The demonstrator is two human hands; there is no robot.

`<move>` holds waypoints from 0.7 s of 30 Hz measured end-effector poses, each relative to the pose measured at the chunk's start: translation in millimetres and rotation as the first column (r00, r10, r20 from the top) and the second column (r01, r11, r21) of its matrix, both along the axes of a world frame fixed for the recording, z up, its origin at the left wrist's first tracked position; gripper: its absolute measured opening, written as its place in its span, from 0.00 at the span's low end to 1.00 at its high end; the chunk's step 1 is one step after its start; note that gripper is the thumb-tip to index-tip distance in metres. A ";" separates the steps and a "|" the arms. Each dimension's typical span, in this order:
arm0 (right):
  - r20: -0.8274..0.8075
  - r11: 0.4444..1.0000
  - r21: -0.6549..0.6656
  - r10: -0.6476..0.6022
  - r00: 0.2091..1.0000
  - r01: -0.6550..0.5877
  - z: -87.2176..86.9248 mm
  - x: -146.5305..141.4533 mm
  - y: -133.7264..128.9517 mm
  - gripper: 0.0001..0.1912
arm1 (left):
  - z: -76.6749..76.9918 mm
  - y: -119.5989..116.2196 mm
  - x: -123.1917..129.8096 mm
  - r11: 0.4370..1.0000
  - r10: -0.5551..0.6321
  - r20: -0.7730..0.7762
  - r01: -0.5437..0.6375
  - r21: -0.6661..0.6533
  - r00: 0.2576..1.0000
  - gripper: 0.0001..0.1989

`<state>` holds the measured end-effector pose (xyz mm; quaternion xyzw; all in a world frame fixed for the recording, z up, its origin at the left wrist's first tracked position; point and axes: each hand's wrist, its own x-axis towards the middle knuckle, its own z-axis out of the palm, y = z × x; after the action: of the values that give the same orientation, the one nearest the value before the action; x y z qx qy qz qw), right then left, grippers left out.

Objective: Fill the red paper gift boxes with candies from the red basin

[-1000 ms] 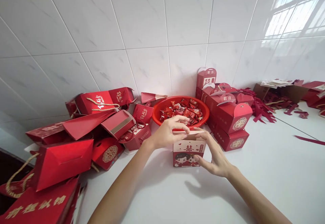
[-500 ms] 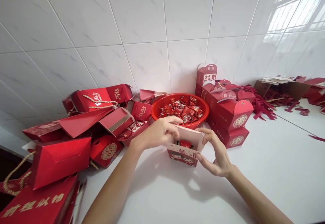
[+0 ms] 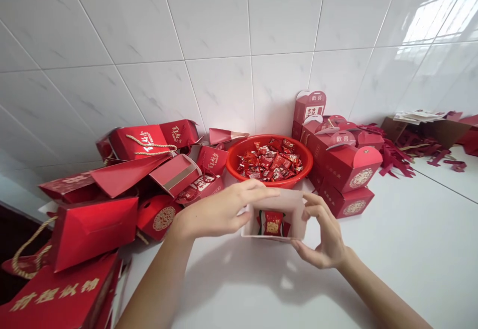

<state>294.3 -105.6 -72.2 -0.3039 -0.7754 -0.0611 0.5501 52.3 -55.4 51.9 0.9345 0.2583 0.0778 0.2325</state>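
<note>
Open-topped box between the 2 hands, mouth tilted toward the wearer. Right hand grasps its right side, thumb at the near rim. Left hand at its left edge, fingers extended along the far side; cannot tell if gripping. Red packet inside. Beyond both hands, red basin of small wrapped packets; stacked boxes beyond right hand.

Bare left hand, bare right hand, long slender fingers, rounded thumbs, smooth back of the left hand, narrow wrists, slim bare forearms gently widening away from the wrists, fingernails too small to make out.
</note>
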 end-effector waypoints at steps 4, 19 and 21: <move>0.062 0.967 -0.252 -0.029 0.998 0.044 -1.9 0.8 5.4 0.25 | -9.1 18.7 5.6 0.982 0.188 -0.004 -0.188 0.023 0.982 0.22; -0.175 0.825 -0.563 -0.050 0.983 -0.058 -11.4 5.0 18.5 0.35 | -19.6 33.8 5.5 0.994 0.085 0.073 -0.080 -0.074 0.994 0.24; -0.215 0.809 -0.584 -0.081 0.973 -0.062 -10.0 5.7 19.2 0.23 | -23.2 35.2 8.4 0.997 0.066 0.130 -0.060 -0.054 0.989 0.24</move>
<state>300.0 -86.4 -82.3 -0.4677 -0.6859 0.2142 0.5147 60.7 -20.2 28.7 0.9125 0.2736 0.1401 0.2698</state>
